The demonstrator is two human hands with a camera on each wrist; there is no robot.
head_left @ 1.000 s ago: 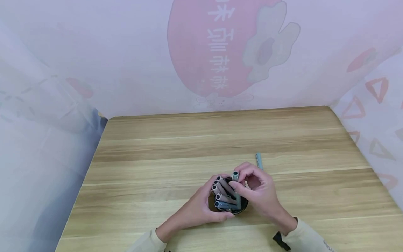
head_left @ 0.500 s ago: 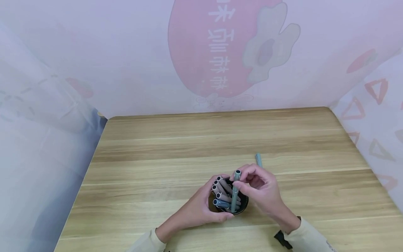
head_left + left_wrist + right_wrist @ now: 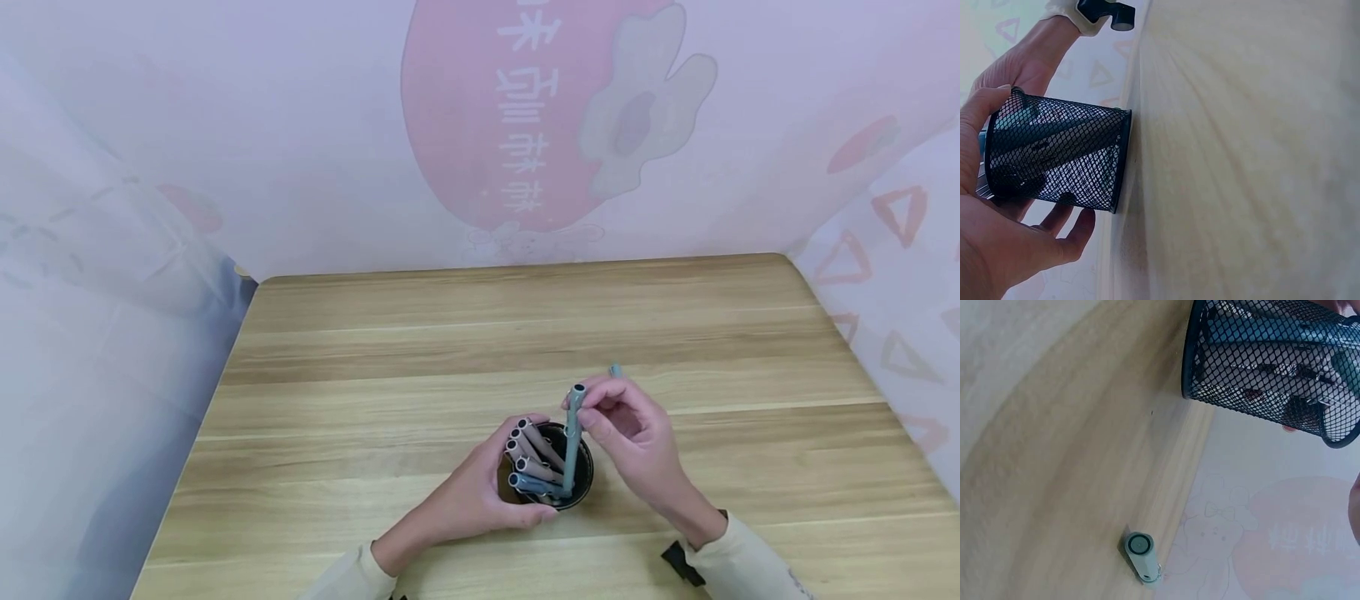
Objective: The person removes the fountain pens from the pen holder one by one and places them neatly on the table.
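A black mesh pen holder [image 3: 1060, 150] stands on the wooden table, several capped pens inside it. My left hand [image 3: 483, 487] grips the holder around its left side, thumb at the near rim. Mauve-grey pens [image 3: 540, 442] and a blue pen [image 3: 534, 485] lean toward the left of the rim. With thumb and fingers my right hand [image 3: 633, 433] pinches a grey-green pen [image 3: 572, 446] near its upper end; its lower part is inside the holder. Another grey-green pen [image 3: 1144, 556] lies on the table beyond the right hand, mostly hidden in the head view.
The wooden table [image 3: 375, 358] reaches back to a pale curtain [image 3: 315, 150] with a pink printed shape. More printed cloth [image 3: 900, 275] hangs along the right side, and a bluish-white cloth [image 3: 112, 350] along the left.
My right hand has moved to the right and slightly away, pulling the top of the grey-green pen upward and right. My left hand stays on the pen holder.
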